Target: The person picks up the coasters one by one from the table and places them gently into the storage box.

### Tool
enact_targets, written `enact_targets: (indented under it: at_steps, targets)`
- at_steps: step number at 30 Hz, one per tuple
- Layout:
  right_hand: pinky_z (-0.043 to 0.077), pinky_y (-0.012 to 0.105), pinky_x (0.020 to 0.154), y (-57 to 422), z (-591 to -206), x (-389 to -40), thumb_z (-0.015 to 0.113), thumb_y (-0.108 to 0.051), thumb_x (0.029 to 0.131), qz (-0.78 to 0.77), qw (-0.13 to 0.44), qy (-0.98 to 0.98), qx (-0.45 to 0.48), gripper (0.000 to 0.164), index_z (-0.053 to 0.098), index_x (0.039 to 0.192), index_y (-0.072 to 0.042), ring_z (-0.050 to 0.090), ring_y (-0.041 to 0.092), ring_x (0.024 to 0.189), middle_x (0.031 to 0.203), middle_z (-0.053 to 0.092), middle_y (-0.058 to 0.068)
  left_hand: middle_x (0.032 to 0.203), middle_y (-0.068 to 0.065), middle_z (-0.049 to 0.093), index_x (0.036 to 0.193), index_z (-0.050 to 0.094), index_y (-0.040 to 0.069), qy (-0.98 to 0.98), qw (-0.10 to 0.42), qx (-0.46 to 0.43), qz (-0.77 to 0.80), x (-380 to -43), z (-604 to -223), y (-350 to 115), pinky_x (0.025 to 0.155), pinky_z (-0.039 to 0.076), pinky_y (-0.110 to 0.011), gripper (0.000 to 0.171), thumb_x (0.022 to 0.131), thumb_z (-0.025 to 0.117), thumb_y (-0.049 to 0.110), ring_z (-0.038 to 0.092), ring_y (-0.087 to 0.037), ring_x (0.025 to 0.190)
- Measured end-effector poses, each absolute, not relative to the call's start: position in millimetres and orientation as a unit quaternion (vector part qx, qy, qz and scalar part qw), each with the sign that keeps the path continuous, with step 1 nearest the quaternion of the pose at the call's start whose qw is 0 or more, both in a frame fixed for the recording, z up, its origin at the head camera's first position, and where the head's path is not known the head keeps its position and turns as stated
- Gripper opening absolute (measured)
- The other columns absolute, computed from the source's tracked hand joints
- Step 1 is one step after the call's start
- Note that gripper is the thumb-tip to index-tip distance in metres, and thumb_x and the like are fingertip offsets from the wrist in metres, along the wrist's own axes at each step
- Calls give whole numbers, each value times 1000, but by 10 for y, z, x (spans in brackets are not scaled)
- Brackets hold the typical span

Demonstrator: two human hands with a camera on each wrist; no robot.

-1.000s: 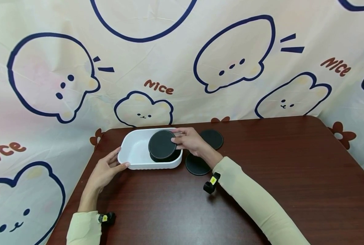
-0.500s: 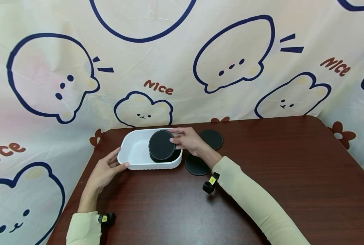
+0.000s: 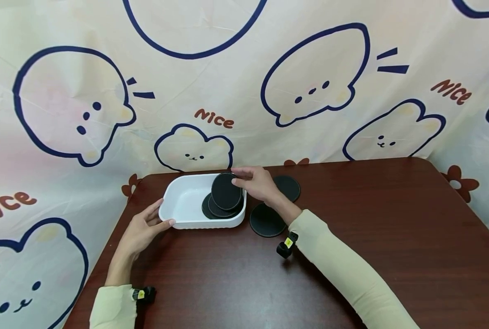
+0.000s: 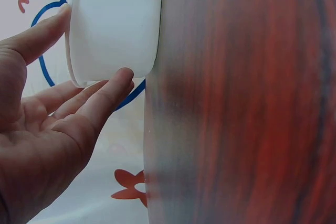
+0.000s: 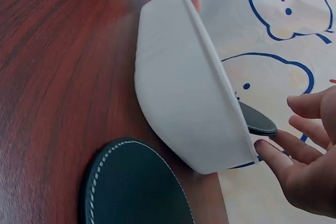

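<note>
Black round coaster (image 3: 226,191) at the fingertips of the right hand (image 3: 258,183), with thumb and fingers apart, not squeezing. Tipped up over the small pile (image 3: 212,212) inside the white box (image 3: 203,224), probably leaning there for support. Box clamped at the other end by the left hand (image 3: 140,228), likely against sliding. Outside, near coaster (image 3: 266,221) and far coaster (image 3: 288,187), flat, thin, smooth; pale stitches round the near one.
</note>
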State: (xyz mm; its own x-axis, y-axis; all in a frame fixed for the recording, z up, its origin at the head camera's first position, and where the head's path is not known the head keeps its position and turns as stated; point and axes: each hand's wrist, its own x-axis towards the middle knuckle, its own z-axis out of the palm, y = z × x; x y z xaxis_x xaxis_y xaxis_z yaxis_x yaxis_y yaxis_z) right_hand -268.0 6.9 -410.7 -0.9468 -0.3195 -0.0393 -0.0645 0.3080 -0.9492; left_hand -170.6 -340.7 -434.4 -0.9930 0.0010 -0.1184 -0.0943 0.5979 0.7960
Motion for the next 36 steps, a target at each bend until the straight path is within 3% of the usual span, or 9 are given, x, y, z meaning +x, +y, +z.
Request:
enact_targets:
  at_steps: [9,22,36]
  targets:
    - [54,45,116,123,-4051,-2631,67,-32,108,-526,100,829,-161,39,69,146,-22,62,23,143,149,69,2,170,-26,38,172,23,11,892,55,-31,447,-1697,-4350,-3410,109,49,-46,95,100,80,34,53,-44,147]
    - [56,44,114,267,-4036,-2635,70,-28,106,-550,98,815,-154,40,69,145,-18,66,23,136,145,71,5,169,-27,38,172,23,11,891,52,-28,450,-1694,-4349,-3413,109,49,-45,95,99,80,34,51,-44,148]
    - [60,46,108,632,-4200,-2717,71,-23,106,-608,113,777,-121,45,64,146,-3,71,34,129,141,70,16,168,-27,41,172,24,13,894,52,-25,444,-1708,-4346,-3407,110,52,-47,95,99,80,37,52,-45,148]
